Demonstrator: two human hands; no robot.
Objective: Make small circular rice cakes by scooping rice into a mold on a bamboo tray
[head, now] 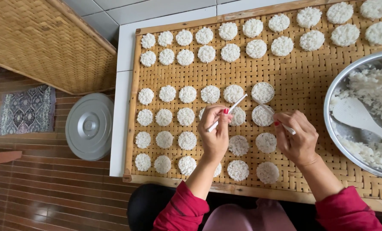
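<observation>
1. the left hand (pixel 216 132) is hovering over the middle of the woven bamboo tray (pixel 302 81), near its front edge, fingers curled closed and pinching a thin white stick (pixel 226 113) that is slanting up toward the right.
2. the right hand (pixel 297 137) is sitting just to the right, also curled, and is gripping the small white handle (pixel 287 128) of a tool whose far end is meeting a round ring mould (pixel 262 115) filled with rice.
3. that mould is lying between the two hands, slightly beyond the fingertips, with the stick's tip pointing at it from the left.
4. a second filled ring mould (pixel 263 92) is resting just behind the first, toward the tray's far edge.
5. flat white rice discs (pixel 186 116) are lying in rows across the left half of the tray and along its far edge; several are sitting directly under and between the hands.
6. a metal bowl (pixel 333 96) of cooked rice is standing at the tray's right edge, with a white paddle (pixel 358 117) lying in it.
7. a grey round lid (pixel 89 126) is resting on the wooden floor left of the tray.
</observation>
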